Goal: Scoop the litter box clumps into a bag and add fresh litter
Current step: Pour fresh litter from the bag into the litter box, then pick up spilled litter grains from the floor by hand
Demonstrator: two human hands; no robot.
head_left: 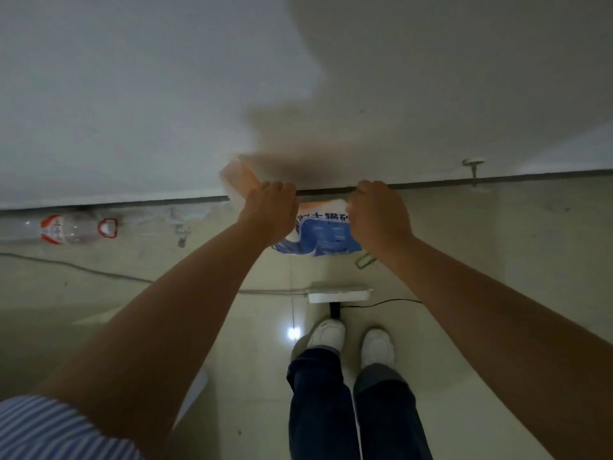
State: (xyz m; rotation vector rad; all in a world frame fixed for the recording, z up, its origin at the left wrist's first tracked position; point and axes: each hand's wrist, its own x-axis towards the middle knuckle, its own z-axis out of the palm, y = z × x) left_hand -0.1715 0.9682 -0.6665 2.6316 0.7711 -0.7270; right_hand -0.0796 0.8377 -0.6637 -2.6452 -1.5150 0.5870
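A blue and white litter bag with printed characters hangs in front of me by the wall, above the floor. My left hand grips its upper left edge, where an orange-tinted flap sticks out past the fingers. My right hand grips the upper right edge. Both fists are curled round the bag's top, which they largely hide. No litter box or scoop shows in this view.
A white wall fills the upper half, meeting the tiled floor at a dark skirting line. A clear plastic bottle with a red label lies at the wall on the left. A white strip, cables and a green clip lie near my feet.
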